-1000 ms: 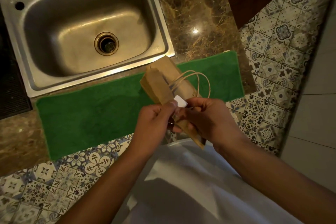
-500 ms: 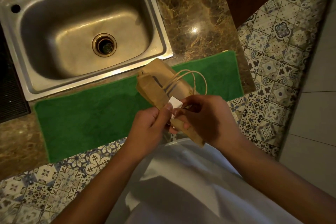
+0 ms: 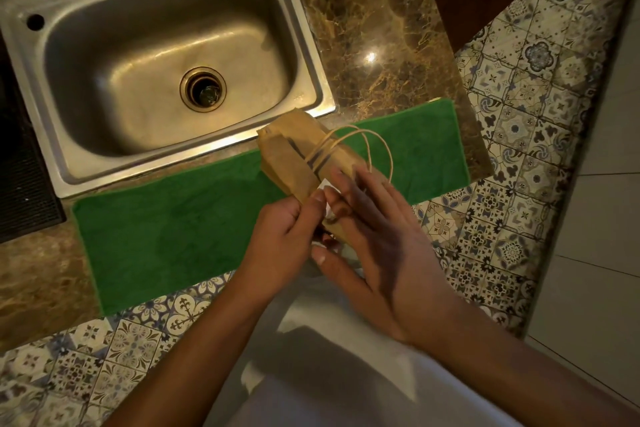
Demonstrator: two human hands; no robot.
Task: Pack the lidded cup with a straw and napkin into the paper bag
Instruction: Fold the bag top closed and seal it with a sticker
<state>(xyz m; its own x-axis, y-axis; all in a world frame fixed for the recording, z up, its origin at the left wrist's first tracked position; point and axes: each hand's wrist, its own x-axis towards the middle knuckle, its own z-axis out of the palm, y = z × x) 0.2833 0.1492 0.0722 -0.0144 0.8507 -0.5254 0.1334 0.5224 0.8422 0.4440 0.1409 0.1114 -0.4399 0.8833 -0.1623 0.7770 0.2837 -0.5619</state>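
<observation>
Folded brown paper bag with twine handles point(image 3: 298, 156) is held flat above the green mat point(image 3: 180, 229), the left hand point(image 3: 284, 239) pinching its near edge beside a small white tag point(image 3: 323, 185). Right hand point(image 3: 377, 246) lies over it, fingers straight and spread. Opening step, likely; next it needs its mouth spread, and no cup, straw or napkin shows.

Brushed steel sink point(image 3: 304, 45) with a dull sheen, glossy brown marble desk point(image 3: 374, 28) around it, fuzzy green cloth mat point(image 3: 180, 236) in front of the sink, matt creased brown paper bag point(image 3: 287, 156) with twisted paper-cord handles point(image 3: 367, 146), smooth patterned floor tiles point(image 3: 519, 121)
</observation>
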